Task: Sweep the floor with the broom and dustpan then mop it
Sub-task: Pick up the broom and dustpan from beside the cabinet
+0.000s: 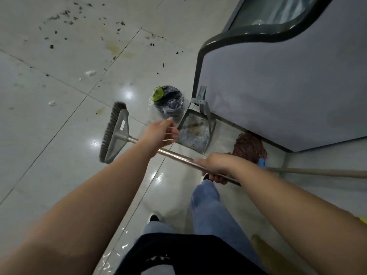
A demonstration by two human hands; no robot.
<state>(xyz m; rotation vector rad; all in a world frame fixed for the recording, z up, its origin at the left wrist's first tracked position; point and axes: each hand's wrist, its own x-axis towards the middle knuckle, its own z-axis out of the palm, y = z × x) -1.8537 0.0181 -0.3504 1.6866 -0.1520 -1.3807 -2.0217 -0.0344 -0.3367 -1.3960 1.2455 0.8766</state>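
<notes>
Item 1, floor (49, 135): pale glossy tiles, dark crumbs and scraps scattered at upper left, a few white bits and yellowish stains nearer. Unswept, as I judge it; the task is at its start.

Item 2, cabinet (278, 86): grey side with dark edging, upper right. The tools stand at its foot.

Item 3, broom (117, 132): head at centre left, bristles turned away to the left, toward the dirt. Its metal handle runs from the head down and right, long axis on that diagonal. My right hand (216, 167) is wrapped around the handle, fingers clamped on it.

Item 4, mop (250, 145): reddish strings bunched against the cabinet foot, its pole lying off toward the right edge, behind my right hand.

Item 5, dustpan (195, 132): grey metal, on the floor beside the cabinet corner, its upright handle leaning on the cabinet. The open pan faces toward me.

Item 6, bin (168, 104): small and dark, lined with a clear bag, something yellow-green at the rim, just left of the dustpan.

Item 7, left hand (160, 133): reaching above the broom handle, fingers loosely apart and holding nothing. The dustpan lies directly beyond and right of its fingertips, very near; this hand is the nearer one, so I would guess the next reach goes up to the upright handle.
</notes>
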